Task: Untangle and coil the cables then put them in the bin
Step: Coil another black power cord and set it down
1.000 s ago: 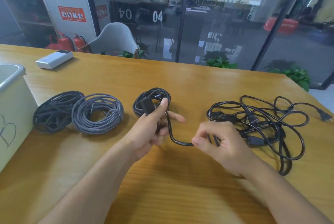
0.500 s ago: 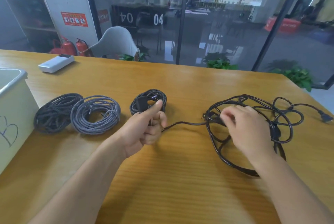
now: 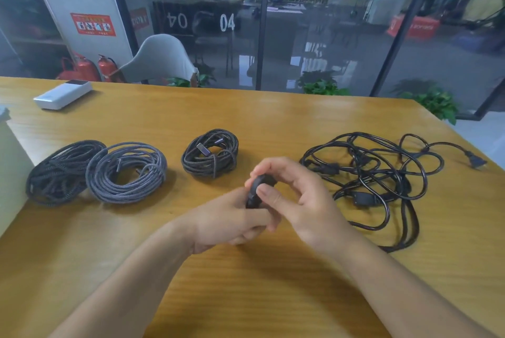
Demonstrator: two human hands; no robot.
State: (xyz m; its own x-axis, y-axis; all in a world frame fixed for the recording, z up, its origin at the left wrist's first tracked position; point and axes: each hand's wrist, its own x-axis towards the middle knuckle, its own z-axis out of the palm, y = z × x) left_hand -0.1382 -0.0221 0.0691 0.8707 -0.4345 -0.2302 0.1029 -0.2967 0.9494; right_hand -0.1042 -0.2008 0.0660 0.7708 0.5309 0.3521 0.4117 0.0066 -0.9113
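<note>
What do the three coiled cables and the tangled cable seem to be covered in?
Coiled cables: woven fabric braid, matte, judging by the crosshatch texture. Tangled cable: smooth black plastic or rubber, slightly glossy, with light glinting along it.

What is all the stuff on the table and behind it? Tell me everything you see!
coils: three, dark grey, in a row on the table, left of the hands
tangle: one, black, table right
plug: one, black, far right end of the tangle
cable piece: one, black, between both hands
bin: one, pale, left edge
box: one, white, table far left
table: one, yellow wood
chair: one, grey, behind the table
extinguishers: two, red, on the floor at back left
left hand: grips the cable piece
right hand: pinches the cable piece
</note>
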